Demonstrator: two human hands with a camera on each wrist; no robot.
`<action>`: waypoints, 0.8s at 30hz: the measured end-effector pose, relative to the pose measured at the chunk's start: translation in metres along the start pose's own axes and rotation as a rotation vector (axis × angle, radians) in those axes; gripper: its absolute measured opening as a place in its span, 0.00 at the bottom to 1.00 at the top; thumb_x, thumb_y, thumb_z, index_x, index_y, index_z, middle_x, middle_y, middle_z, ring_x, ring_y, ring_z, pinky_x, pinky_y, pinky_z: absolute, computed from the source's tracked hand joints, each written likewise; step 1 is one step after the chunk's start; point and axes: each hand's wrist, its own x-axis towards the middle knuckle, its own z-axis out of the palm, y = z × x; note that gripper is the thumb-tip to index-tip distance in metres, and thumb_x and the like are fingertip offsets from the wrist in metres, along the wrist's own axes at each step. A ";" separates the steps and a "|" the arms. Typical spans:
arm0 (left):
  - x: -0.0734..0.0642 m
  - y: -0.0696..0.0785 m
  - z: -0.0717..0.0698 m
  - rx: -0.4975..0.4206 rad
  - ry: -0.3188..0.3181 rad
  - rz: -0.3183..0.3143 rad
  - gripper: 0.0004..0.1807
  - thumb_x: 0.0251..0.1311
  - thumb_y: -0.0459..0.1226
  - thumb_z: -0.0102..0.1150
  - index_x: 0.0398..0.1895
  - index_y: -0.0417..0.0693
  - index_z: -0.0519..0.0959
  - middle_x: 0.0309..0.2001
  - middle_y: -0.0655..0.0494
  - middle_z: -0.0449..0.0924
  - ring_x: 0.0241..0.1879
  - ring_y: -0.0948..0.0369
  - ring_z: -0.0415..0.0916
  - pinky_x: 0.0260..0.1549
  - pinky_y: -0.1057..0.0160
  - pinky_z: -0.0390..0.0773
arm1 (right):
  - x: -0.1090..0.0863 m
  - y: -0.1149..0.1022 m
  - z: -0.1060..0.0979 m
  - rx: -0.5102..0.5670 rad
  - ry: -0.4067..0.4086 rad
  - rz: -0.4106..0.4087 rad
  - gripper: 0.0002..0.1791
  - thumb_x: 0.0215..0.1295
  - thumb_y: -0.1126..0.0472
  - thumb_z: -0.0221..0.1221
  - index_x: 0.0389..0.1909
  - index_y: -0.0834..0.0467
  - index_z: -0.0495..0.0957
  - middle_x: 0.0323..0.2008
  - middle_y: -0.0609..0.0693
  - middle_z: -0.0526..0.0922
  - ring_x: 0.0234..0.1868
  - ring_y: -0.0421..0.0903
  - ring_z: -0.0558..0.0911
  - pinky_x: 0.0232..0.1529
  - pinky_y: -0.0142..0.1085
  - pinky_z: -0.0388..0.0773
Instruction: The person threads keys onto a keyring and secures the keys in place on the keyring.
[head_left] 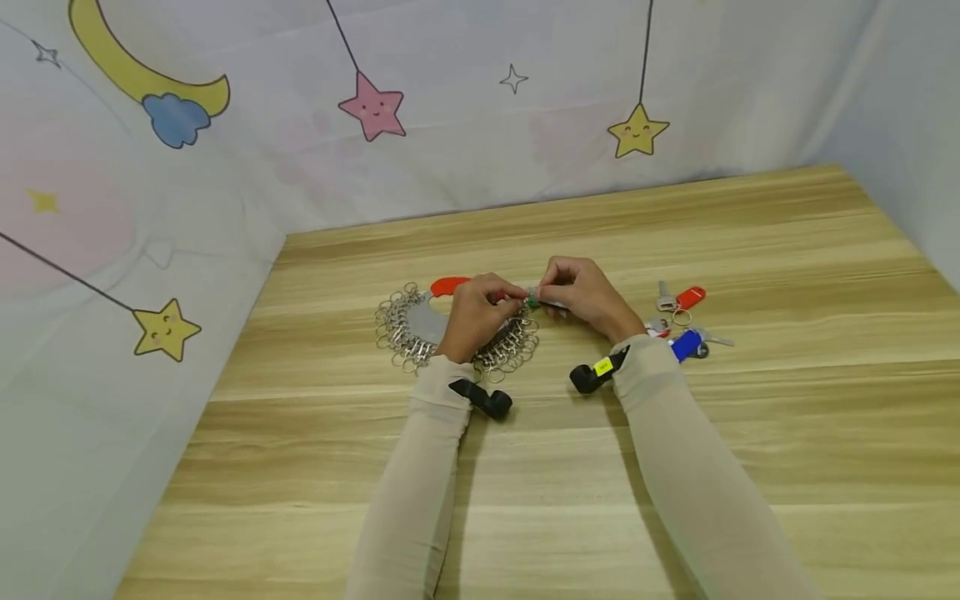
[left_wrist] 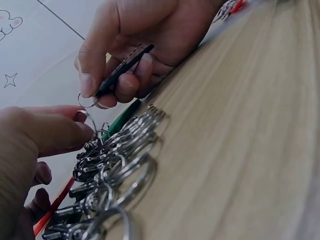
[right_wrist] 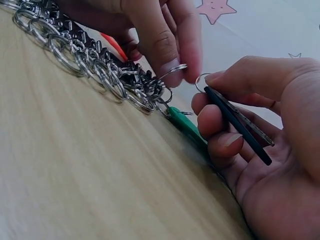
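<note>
- The left hand (head_left: 480, 312) pinches a metal split ring (right_wrist: 180, 66) between thumb and forefinger, right at the edge of the hanging rings; whether that ring is linked to them cannot be told.
- The right hand (head_left: 588, 292) pinches a dark key tag (right_wrist: 237, 125) near its ring end, the other fingers curled beneath. A key (right_wrist: 260, 133) lies alongside the tag, and their thin wire ring (right_wrist: 198, 82) stands free just beside the left fingertips.
- Tag and key look light and rigid, hardly fragile; the tag's flat face seems the best hold, since the ring is small, smooth and likely to swivel.
- The split ring looks springy and slick; a fingernail at its seam would probably help.
- Under the left hand lies a grey key-holder plate (head_left: 425, 320) with a red handle (head_left: 448, 286), fringed with loose, jangly rings; a green tag (right_wrist: 187, 127) is at its right end.
- Right of the right wrist, on the wooden table (head_left: 555, 467), lie keys with a red tag (head_left: 691, 297) and a blue tag (head_left: 686, 344).
</note>
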 end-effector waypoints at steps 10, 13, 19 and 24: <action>-0.001 0.002 -0.003 0.030 -0.094 -0.129 0.05 0.57 0.31 0.72 0.32 0.51 0.91 0.35 0.63 0.83 0.37 0.60 0.74 0.36 0.62 0.76 | 0.002 -0.003 0.001 0.024 0.022 -0.005 0.05 0.66 0.70 0.64 0.30 0.66 0.79 0.30 0.63 0.81 0.21 0.52 0.75 0.20 0.35 0.71; -0.001 0.001 -0.002 0.014 -0.092 -0.143 0.03 0.57 0.32 0.73 0.32 0.50 0.91 0.35 0.64 0.83 0.37 0.60 0.74 0.36 0.61 0.76 | 0.002 -0.003 0.000 0.022 0.020 -0.007 0.05 0.66 0.70 0.64 0.31 0.66 0.79 0.30 0.63 0.81 0.21 0.52 0.76 0.20 0.36 0.71; -0.002 0.001 0.001 -0.027 -0.056 -0.163 0.02 0.57 0.33 0.73 0.33 0.48 0.91 0.33 0.62 0.83 0.33 0.60 0.74 0.35 0.60 0.75 | -0.002 -0.003 -0.002 0.044 -0.020 0.047 0.06 0.68 0.71 0.62 0.31 0.67 0.77 0.30 0.62 0.81 0.22 0.52 0.76 0.22 0.37 0.73; -0.001 0.003 0.002 -0.079 -0.031 -0.165 0.06 0.60 0.31 0.70 0.39 0.47 0.90 0.31 0.59 0.85 0.27 0.61 0.77 0.28 0.62 0.75 | -0.004 -0.004 -0.004 0.045 -0.042 0.088 0.07 0.68 0.70 0.62 0.30 0.67 0.76 0.28 0.61 0.79 0.21 0.50 0.76 0.21 0.36 0.72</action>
